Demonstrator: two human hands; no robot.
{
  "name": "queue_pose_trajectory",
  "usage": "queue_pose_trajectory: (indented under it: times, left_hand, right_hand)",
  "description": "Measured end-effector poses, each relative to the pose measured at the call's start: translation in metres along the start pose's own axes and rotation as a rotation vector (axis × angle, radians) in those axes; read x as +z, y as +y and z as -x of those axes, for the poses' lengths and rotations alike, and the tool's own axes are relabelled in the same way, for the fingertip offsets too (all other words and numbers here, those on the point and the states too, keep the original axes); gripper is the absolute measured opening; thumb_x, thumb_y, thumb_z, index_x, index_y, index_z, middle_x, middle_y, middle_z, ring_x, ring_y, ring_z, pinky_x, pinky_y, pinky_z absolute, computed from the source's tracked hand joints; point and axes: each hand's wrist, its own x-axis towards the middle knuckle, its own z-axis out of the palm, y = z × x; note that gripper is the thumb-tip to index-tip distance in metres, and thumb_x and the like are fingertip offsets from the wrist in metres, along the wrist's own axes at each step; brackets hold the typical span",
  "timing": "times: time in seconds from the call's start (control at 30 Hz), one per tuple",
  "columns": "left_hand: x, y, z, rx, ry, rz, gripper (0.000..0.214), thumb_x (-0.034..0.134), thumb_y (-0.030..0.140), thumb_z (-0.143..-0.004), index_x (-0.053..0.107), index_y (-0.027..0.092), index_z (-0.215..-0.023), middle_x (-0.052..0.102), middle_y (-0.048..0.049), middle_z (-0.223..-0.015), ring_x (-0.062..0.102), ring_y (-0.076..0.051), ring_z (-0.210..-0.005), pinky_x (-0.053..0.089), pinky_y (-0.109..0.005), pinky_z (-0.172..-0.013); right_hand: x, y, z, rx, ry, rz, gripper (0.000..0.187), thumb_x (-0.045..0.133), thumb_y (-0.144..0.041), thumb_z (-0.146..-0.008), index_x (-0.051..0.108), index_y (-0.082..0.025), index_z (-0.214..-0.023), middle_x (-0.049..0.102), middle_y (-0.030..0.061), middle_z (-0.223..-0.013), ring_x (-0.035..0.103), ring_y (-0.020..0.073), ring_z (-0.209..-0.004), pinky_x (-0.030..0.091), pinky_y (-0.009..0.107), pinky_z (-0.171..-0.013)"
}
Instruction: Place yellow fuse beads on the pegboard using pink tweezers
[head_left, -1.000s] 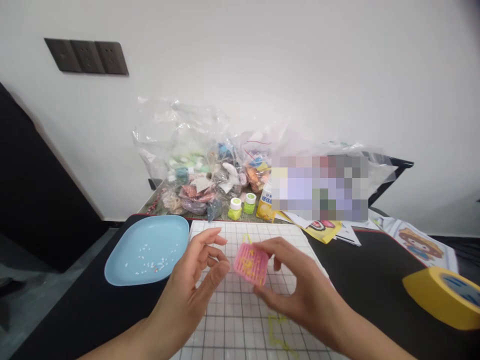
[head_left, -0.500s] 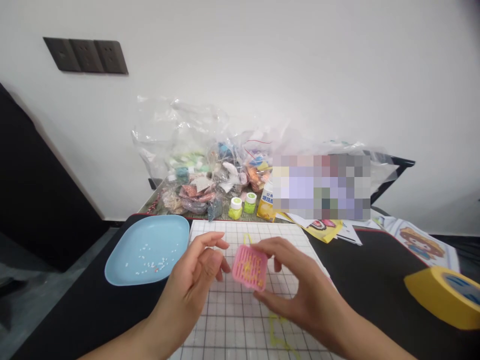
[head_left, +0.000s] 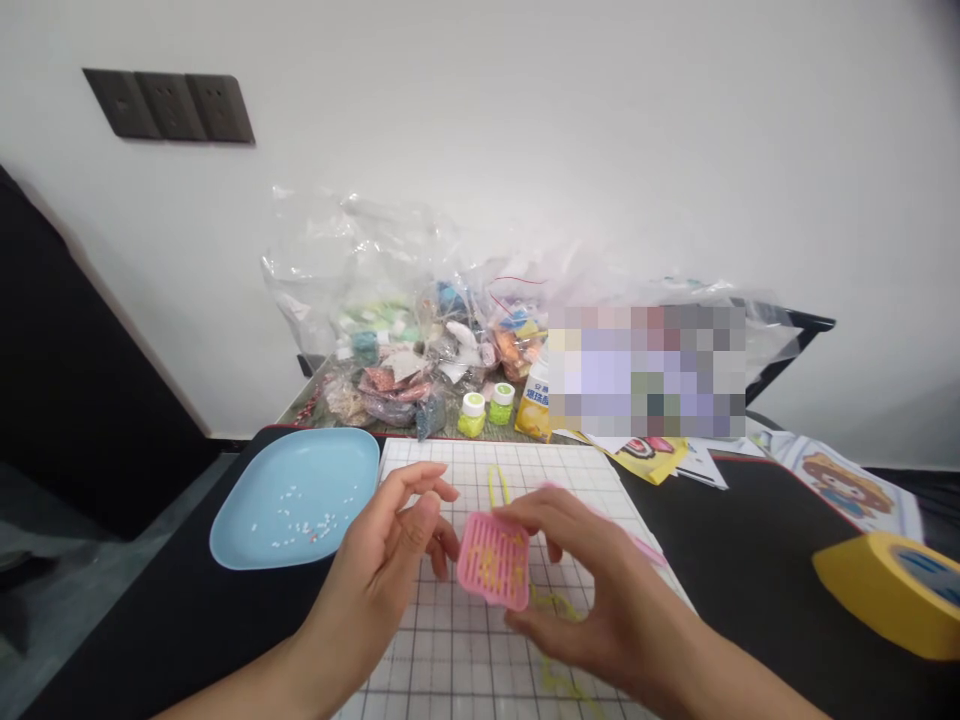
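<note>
My right hand grips the edge of a small pink slotted tray between thumb and fingers. Yellow beads lie in the tray's grooves, and it is tilted toward me above a white gridded board. Close to the tray's left side is my left hand, its fingers loosely curved and apart, with nothing in it. A yellow-green loop shows on the board behind the tray. More of a yellow-green strand lies below my right hand, which partly hides it.
A blue plate with scattered white beads stands at left. Behind the board are two small jars, a yellow box and bags of supplies. Papers and a yellow roll lie at right. A pink stick shows beside my right hand.
My right hand has brought the pink tray slightly down and left, nearer my left hand. More of the pink stick now shows. My left hand has hardly moved.
</note>
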Motion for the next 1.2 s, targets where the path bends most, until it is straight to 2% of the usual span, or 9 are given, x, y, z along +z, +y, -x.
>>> queue_pose_trajectory:
  times: [0.2, 0.33, 0.47, 0.57, 0.7, 0.77, 0.9, 1.07, 1.2]
  left_hand:
    - [0.000, 0.001, -0.002, -0.168, -0.081, 0.082, 0.046, 0.050, 0.057, -0.095, 0.056, 0.016, -0.114, 0.064, -0.0065, -0.095, 0.060, -0.014, -0.060, 0.048, -0.026, -0.052]
    - [0.004, 0.007, 0.000, -0.409, -0.323, 0.228, 0.057, 0.045, 0.062, -0.094, 0.064, 0.008, -0.099, 0.062, -0.0055, -0.062, 0.059, -0.016, -0.050, 0.043, -0.022, -0.042]
    - [0.010, 0.012, 0.006, -0.610, -0.484, 0.471, 0.057, 0.046, 0.060, -0.093, 0.068, 0.008, -0.089, 0.060, -0.0043, -0.057, 0.055, -0.011, -0.043, 0.035, -0.016, -0.036]
    - [0.010, 0.015, 0.008, -0.713, -0.458, 0.544, 0.053, 0.035, 0.050, -0.099, 0.067, 0.009, -0.101, 0.061, -0.0039, -0.055, 0.049, -0.010, -0.035, 0.025, -0.017, -0.031]
    - [0.004, 0.017, 0.005, -0.839, -0.328, 0.576, 0.054, 0.024, 0.048, -0.100, 0.060, 0.012, -0.118, 0.067, -0.0041, -0.063, 0.042, -0.006, -0.025, 0.017, -0.018, -0.029]
    - [0.003, 0.018, 0.003, -0.866, -0.293, 0.628, 0.054, 0.025, 0.048, -0.098, 0.057, 0.013, -0.123, 0.071, -0.0065, -0.071, 0.046, -0.007, -0.025, 0.017, -0.018, -0.029]
    - [0.002, 0.019, 0.003, -0.903, -0.359, 0.703, 0.053, 0.025, 0.046, -0.096, 0.058, 0.013, -0.121, 0.073, -0.0084, -0.070, 0.052, -0.010, -0.027, 0.018, -0.019, -0.027]
    - [0.003, 0.019, 0.005, -0.851, -0.374, 0.728, 0.046, 0.034, 0.045, -0.093, 0.063, 0.015, -0.111, 0.073, -0.0082, -0.072, 0.052, -0.009, -0.028, 0.018, -0.018, -0.026]
    - [0.003, 0.022, 0.004, -0.865, -0.349, 0.714, 0.050, 0.026, 0.043, -0.095, 0.062, 0.013, -0.113, 0.072, -0.0090, -0.070, 0.051, -0.010, -0.025, 0.019, -0.018, -0.025]
  right_hand:
    - [-0.002, -0.004, 0.001, -0.009, -0.015, 0.018, 0.052, 0.063, -0.013, -0.074, 0.052, -0.026, -0.122, 0.061, 0.0056, -0.108, 0.059, 0.0200, -0.094, 0.053, 0.036, -0.078]
    - [0.003, -0.009, 0.003, -0.099, -0.101, -0.060, 0.059, 0.064, -0.011, -0.074, 0.047, -0.026, -0.128, 0.058, 0.0060, -0.111, 0.058, 0.0190, -0.100, 0.053, 0.035, -0.083]
    - [0.009, -0.016, 0.005, -0.060, -0.083, -0.151, 0.056, 0.066, -0.011, -0.072, 0.051, -0.029, -0.123, 0.055, 0.0037, -0.106, 0.060, 0.0167, -0.092, 0.054, 0.031, -0.077]
    - [0.009, -0.018, 0.005, -0.041, -0.117, -0.149, 0.062, 0.072, -0.010, -0.069, 0.052, -0.030, -0.125, 0.056, 0.0039, -0.105, 0.060, 0.0175, -0.092, 0.054, 0.031, -0.077]
    - [0.002, -0.014, 0.004, -0.121, 0.005, -0.161, 0.074, 0.082, -0.035, -0.071, 0.045, -0.033, -0.135, 0.060, 0.0053, -0.110, 0.059, 0.0217, -0.099, 0.053, 0.036, -0.084]
    - [-0.001, -0.012, 0.004, -0.099, 0.076, -0.136, 0.063, 0.077, -0.042, -0.077, 0.049, -0.034, -0.133, 0.061, 0.0051, -0.111, 0.059, 0.0213, -0.096, 0.054, 0.035, -0.083]
    - [-0.004, -0.014, 0.001, -0.050, 0.161, -0.092, 0.037, 0.066, -0.040, -0.087, 0.058, -0.032, -0.122, 0.065, 0.0047, -0.105, 0.061, 0.0191, -0.086, 0.056, 0.033, -0.076]
    - [-0.003, -0.015, 0.000, -0.042, 0.173, -0.079, 0.028, 0.065, -0.033, -0.088, 0.061, -0.032, -0.115, 0.067, 0.0019, -0.101, 0.061, 0.0158, -0.082, 0.056, 0.028, -0.072]
    - [-0.004, -0.016, -0.002, -0.047, 0.188, -0.060, 0.026, 0.063, -0.030, -0.088, 0.060, -0.032, -0.114, 0.068, 0.0001, -0.101, 0.061, 0.0135, -0.081, 0.056, 0.024, -0.072]
